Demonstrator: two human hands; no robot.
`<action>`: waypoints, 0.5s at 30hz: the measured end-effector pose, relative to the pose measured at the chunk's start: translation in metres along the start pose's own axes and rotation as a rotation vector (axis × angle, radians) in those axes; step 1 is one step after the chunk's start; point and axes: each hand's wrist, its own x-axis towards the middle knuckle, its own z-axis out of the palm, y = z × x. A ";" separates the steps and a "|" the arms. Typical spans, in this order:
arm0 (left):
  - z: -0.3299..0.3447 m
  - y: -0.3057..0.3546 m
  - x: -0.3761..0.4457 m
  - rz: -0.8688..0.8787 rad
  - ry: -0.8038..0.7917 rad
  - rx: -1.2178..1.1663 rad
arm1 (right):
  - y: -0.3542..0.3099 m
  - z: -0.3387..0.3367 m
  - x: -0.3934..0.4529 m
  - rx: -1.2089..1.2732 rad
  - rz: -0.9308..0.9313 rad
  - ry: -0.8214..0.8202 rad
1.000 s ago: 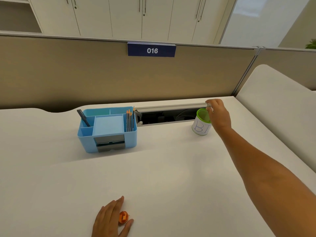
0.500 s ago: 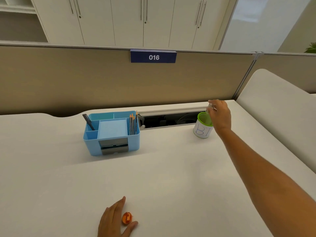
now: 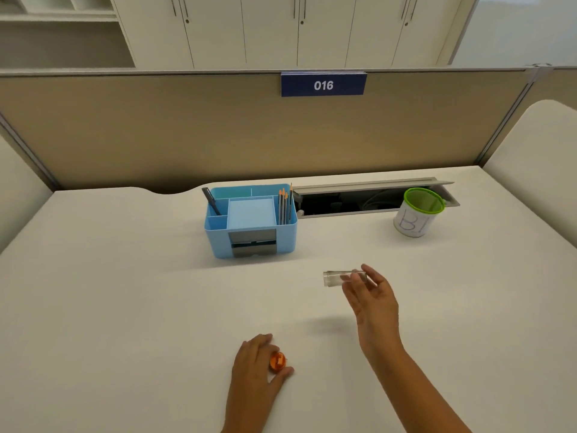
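R hand (image 3: 371, 295) is up off the white worktop (image 3: 125, 307), a bit right of centre, pinching a small clear cylindrical tube (image 3: 338, 278) by its right end. Thumb on the near side, fingertips over the far side, the other fingers loosely fanned. The tube lies sideways, approx. level, free end pointing left. There's a soft shadow on the worktop under it, so it's in the air, not touching the surface. Contents too blurry to call.

L hand (image 3: 256, 367) sits low at front centre, heel on the worktop, thumb and forefinger curled round a small round orange plastic piece (image 3: 278, 361). The piece is wedged betw. thumb and fingers, right at the surface. The two hands are well apart, R one further back.

Back centre: a light-blue plastic desk organiser (image 3: 249, 242), upright. A dark pen (image 3: 211, 205) leans in its left compartment, a pale blue note block (image 3: 251, 212) fills the middle, and a few orange-tipped pencils (image 3: 284, 207) stand in the narrow slot on the right.

Just beside the organiser, to the right, is an open cable trough w/ a grey metal flap (image 3: 371, 185) tilted up along the back. At the trough's right end stands a white cup w/ a green rim (image 3: 412, 225), "B1" hand-written on it in blue, upright, mouth open to the camera. It's well apart from the tube.

Behind it all is a beige partition (image 3: 156, 135) w/ a navy plate reading "016" (image 3: 323, 85), and white cupboard doors (image 3: 249, 32) beyond.
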 end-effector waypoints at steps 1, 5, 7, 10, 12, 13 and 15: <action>-0.001 0.000 -0.001 0.004 0.001 -0.008 | 0.009 0.000 -0.011 0.039 0.072 -0.016; -0.006 0.002 -0.005 -0.033 0.055 -0.166 | 0.038 -0.002 -0.044 0.092 0.278 -0.088; -0.011 0.004 -0.009 -0.066 0.103 -0.223 | 0.047 -0.003 -0.058 0.068 0.303 -0.116; -0.016 0.002 -0.013 -0.079 0.124 -0.212 | 0.054 0.002 -0.073 -0.023 0.275 -0.140; -0.016 -0.001 -0.014 -0.087 0.134 -0.212 | 0.055 0.007 -0.080 -0.104 0.229 -0.149; -0.015 -0.003 -0.014 -0.097 0.134 -0.220 | 0.055 0.010 -0.083 -0.147 0.202 -0.149; -0.016 -0.005 -0.016 -0.101 0.127 -0.233 | 0.054 0.013 -0.089 -0.212 0.142 -0.163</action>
